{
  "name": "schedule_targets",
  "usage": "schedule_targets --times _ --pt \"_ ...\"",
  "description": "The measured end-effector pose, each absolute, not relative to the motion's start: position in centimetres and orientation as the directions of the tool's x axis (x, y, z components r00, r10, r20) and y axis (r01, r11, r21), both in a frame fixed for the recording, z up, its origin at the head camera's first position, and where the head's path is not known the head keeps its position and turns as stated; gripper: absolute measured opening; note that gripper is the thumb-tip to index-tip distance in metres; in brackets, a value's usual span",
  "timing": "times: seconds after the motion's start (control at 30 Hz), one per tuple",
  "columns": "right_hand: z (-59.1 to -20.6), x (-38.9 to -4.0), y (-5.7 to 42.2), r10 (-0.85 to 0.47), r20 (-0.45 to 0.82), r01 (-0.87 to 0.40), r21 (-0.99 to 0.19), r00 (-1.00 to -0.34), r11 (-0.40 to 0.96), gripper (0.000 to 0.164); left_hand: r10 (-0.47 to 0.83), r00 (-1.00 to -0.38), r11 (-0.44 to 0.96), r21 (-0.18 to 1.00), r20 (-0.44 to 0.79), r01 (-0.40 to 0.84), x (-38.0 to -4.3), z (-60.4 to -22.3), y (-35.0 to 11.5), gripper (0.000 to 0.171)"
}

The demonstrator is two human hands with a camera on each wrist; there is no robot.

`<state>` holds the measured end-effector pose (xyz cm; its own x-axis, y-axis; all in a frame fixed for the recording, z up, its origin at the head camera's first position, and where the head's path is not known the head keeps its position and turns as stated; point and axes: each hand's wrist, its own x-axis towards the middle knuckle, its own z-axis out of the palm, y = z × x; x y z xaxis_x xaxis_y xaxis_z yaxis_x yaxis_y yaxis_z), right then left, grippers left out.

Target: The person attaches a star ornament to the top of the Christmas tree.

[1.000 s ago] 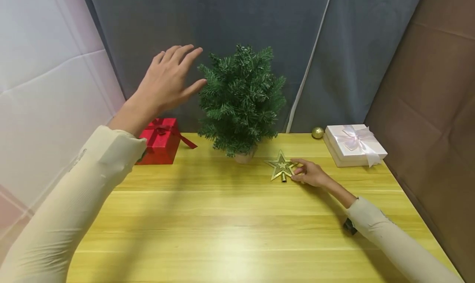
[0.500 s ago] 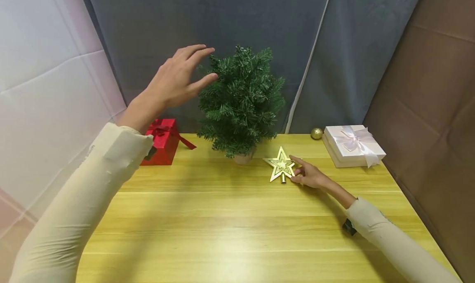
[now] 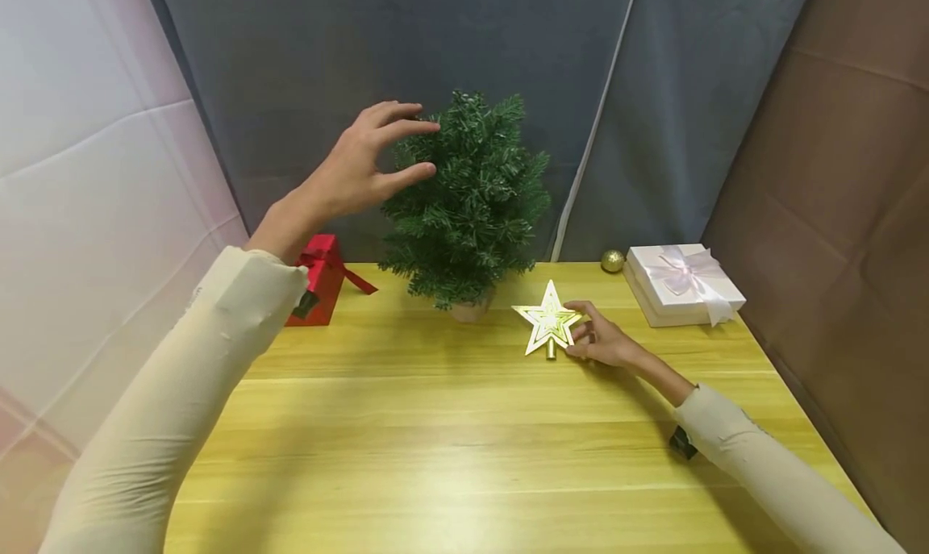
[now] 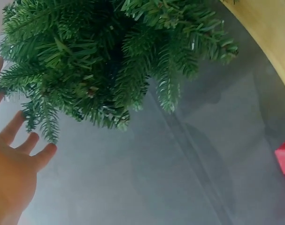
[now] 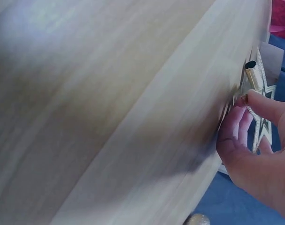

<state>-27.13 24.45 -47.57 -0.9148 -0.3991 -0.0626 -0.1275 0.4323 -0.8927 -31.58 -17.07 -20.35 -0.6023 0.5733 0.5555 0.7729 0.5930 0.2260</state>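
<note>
A small artificial Christmas tree (image 3: 486, 195) stands in a pale pot (image 3: 470, 310) at the back of the table. My left hand (image 3: 348, 163) is raised at its upper left, thumb and fingers spread and holding nothing. In the left wrist view the fingers of that left hand (image 4: 15, 171) come up against the branch tips (image 4: 48, 124); whether they touch I cannot tell. On the right, my right hand (image 3: 608, 344) pinches the edge of a gold star tree topper (image 3: 551, 322), low over the table. Its hollow socket (image 5: 253, 77) shows in the right wrist view, beside the thumb.
A red gift box (image 3: 327, 284) with a ribbon sits left of the tree, partly behind my left sleeve. At the back right are a gold ball ornament (image 3: 613, 261) and a white gift box (image 3: 682, 284) with a bow. A grey curtain (image 3: 290, 46) hangs behind.
My left hand has moved right, closer to the tree, its fingers now overlapping the upper branches. The star has tilted up slightly in my right hand and catches more light.
</note>
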Motion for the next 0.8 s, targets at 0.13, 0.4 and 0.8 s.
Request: schedule_targets --times 0.13,0.4,0.8 --pt "-47.7 -27.3 24.4 -0.38 -0.033 -0.134 -0.905 -0.925 0.404 0.071 0.554 -0.588 0.557 0.263 0.589 0.788 -32.0 -20.9 -17.3 0.05" --pt "-47.4 -27.8 24.5 -0.279 -0.005 -0.106 -0.919 -0.96 0.381 0.049 0.541 -0.567 0.518 0.285 0.621 0.806 -32.5 -21.4 -17.3 0.047" --pt "-46.6 -28.2 24.8 -0.251 0.003 -0.084 -0.947 -0.968 0.31 0.047 0.537 -0.561 0.518 0.278 0.63 0.809 -32.5 -21.6 -17.4 0.047"
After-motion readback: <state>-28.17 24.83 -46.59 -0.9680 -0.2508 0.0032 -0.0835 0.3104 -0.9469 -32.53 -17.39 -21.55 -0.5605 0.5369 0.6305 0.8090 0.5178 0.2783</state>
